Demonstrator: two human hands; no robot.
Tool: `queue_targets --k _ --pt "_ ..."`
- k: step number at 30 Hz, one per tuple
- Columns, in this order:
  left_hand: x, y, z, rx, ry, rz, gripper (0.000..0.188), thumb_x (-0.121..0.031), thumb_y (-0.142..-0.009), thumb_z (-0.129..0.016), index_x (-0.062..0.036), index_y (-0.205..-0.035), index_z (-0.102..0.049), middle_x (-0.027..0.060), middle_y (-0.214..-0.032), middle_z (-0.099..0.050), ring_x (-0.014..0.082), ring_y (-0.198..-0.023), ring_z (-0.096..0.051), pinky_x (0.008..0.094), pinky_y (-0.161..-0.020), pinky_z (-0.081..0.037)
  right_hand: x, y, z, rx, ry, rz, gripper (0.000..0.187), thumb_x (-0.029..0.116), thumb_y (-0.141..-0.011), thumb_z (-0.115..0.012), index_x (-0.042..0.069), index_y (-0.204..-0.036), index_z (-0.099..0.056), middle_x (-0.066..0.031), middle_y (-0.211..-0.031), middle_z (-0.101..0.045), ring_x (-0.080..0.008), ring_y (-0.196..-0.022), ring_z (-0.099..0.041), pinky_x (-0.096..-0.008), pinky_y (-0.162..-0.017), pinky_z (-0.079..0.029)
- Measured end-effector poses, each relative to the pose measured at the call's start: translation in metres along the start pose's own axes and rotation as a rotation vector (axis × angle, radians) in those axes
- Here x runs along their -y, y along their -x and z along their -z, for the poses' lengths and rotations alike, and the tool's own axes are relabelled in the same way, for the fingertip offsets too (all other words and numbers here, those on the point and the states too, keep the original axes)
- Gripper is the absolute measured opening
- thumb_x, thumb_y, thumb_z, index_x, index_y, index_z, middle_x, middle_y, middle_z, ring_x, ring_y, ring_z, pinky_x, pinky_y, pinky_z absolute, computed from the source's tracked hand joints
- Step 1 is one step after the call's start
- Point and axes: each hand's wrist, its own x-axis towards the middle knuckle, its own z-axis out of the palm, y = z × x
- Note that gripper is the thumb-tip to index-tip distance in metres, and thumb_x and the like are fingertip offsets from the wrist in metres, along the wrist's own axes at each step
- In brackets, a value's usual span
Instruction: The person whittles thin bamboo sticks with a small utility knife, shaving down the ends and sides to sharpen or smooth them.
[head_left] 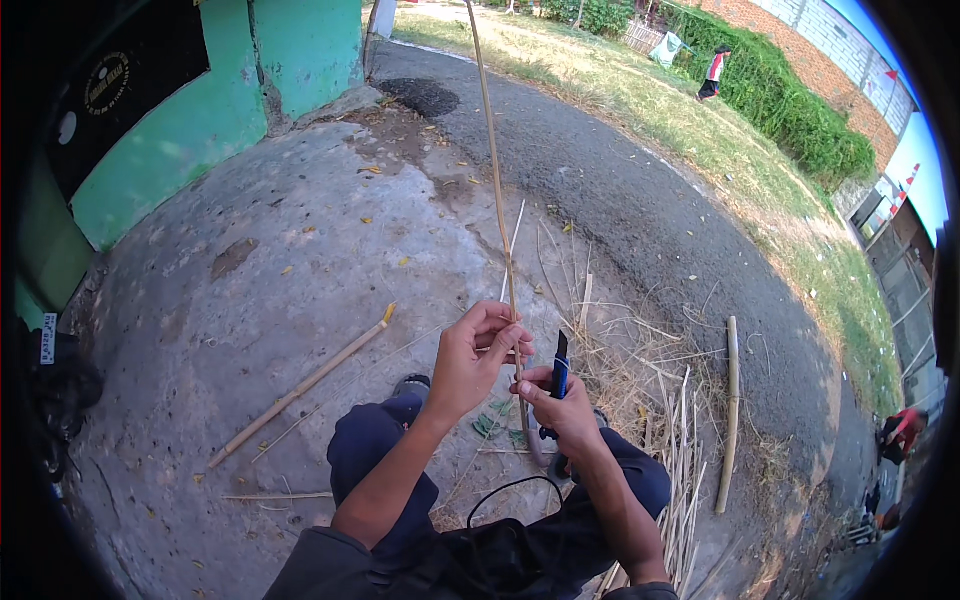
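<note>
A long, thin bamboo strip (497,180) rises between my hands and runs up past the top of the view. My left hand (483,355) pinches it between thumb and fingers. Just below and to the right, my right hand (562,405) grips the strip's lower part with thumb and forefinger. That same hand also holds a blue utility knife (560,375), its dark blade sticking out upward, apart from the strip. Below my hands the strip's lower end is hard to make out against my legs and shoes.
Thin split strips (683,480) lie in a pile at my right, beside shavings (625,355). A bamboo pole (731,415) lies farther right, another bamboo stick (300,385) at left. A green wall (170,150) stands far left. A person (713,73) is on the distant grass.
</note>
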Motion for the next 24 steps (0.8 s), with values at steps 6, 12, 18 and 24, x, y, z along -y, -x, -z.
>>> queue_targets --k 6,12,18,24 --pt "0.004 0.001 0.004 0.073 0.065 0.031 0.028 -0.010 -0.106 -0.067 0.0041 -0.131 -0.064 0.0114 -0.102 -0.074 0.0180 -0.089 -0.076 0.0328 -0.081 -0.065 -0.001 0.006 -0.004 -0.069 0.062 0.120 0.022 0.018 -0.099 -0.077 0.003 -0.114 -0.074 -0.0056 -0.104 -0.079 -0.0001 -0.058 -0.043 -0.0227 -0.052 -0.033" --pt "-0.012 0.011 0.003 0.222 0.060 0.181 0.026 -0.007 -0.107 -0.064 0.0041 -0.130 -0.067 0.0117 -0.101 -0.076 0.0161 -0.085 -0.075 0.0308 -0.078 -0.063 0.035 0.006 0.013 -0.336 0.003 0.498 0.030 0.022 -0.104 -0.070 0.002 -0.127 -0.069 -0.0096 -0.115 -0.079 0.0006 -0.056 -0.040 -0.0213 -0.049 -0.030" --pt "-0.007 0.019 -0.009 0.454 0.047 0.287 0.027 -0.004 -0.108 -0.060 0.0057 -0.132 -0.065 0.0121 -0.103 -0.075 0.0157 -0.089 -0.075 0.0313 -0.082 -0.063 0.063 0.004 0.028 -0.340 0.068 0.526 0.038 0.018 -0.101 -0.073 0.000 -0.135 -0.068 -0.0129 -0.119 -0.078 -0.0067 -0.076 -0.064 -0.0227 -0.067 -0.049" --pt "0.004 0.024 -0.025 0.570 0.092 0.315 0.028 -0.008 -0.111 -0.055 0.0057 -0.134 -0.064 0.0093 -0.102 -0.072 0.0131 -0.083 -0.070 0.0275 -0.078 -0.060 0.058 0.001 0.032 -0.343 0.038 0.501 0.041 0.009 -0.093 -0.083 -0.006 -0.128 -0.069 -0.0133 -0.110 -0.078 -0.0178 -0.103 -0.074 -0.0323 -0.094 -0.057"
